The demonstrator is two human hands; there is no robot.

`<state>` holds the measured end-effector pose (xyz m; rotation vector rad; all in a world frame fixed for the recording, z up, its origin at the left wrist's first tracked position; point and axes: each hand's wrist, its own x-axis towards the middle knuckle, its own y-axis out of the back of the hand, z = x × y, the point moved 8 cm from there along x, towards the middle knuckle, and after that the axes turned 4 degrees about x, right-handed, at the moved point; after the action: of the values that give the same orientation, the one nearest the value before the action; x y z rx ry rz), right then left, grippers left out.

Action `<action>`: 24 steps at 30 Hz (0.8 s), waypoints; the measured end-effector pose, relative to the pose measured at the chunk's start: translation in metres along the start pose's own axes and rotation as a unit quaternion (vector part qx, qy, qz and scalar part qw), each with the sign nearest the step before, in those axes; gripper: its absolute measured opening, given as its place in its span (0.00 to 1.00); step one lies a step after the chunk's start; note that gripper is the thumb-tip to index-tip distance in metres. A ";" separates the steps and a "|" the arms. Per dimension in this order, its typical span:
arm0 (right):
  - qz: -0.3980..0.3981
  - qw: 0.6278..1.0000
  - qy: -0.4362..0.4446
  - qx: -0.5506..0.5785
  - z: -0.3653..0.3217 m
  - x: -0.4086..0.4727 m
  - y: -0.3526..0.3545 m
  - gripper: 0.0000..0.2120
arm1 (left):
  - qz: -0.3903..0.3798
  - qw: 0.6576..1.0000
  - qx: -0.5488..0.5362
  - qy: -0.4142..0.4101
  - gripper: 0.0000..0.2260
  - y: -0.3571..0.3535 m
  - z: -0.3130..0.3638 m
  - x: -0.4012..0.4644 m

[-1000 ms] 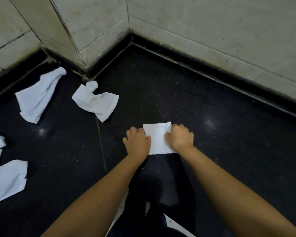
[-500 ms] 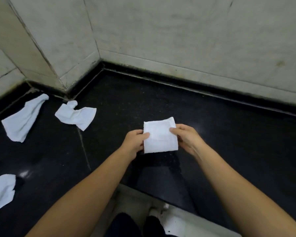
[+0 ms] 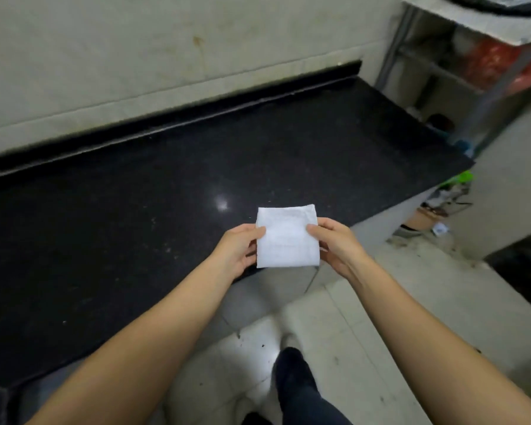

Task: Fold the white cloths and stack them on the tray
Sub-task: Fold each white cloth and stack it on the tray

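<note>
Both hands, left hand (image 3: 238,251) and right hand (image 3: 334,243), pinch the folded white cloth (image 3: 286,237) above the black counter's (image 3: 105,210) front edge; folding looks done, stacking next, no tray visible.

Black speckled counter (image 3: 111,216) in front of me, glossy, with a bright spot of light glinting on it near the middle. It runs left to right along the pale tiled wall (image 3: 135,56), a dark raised lip at its far edge. Its right end stops just before a shelf unit. Below its near edge, pale tiled floor (image 3: 365,317), scuffed and spotted.
</note>
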<state>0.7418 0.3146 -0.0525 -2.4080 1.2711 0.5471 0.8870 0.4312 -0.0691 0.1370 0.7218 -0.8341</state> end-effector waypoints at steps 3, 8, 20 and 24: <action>0.056 0.998 0.007 0.035 0.000 -0.015 0.083 0.04 | -0.054 0.997 0.061 0.007 0.05 -0.082 -0.011 0.005; 0.130 0.987 0.021 0.093 -0.010 -0.029 0.219 0.04 | -0.119 0.985 0.126 0.001 0.04 -0.224 -0.024 0.017; 0.193 0.975 0.045 0.097 -0.104 -0.005 0.499 0.05 | -0.162 0.976 0.143 -0.008 0.06 -0.529 -0.028 0.057; 0.185 0.975 0.070 0.100 -0.150 0.043 0.547 0.07 | -0.169 0.974 0.144 -0.032 0.06 -0.591 0.006 0.090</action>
<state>0.3312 -0.0777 -0.0181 -2.0847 1.7639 0.3291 0.5074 -0.0284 -0.0268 0.2497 0.5663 -1.2638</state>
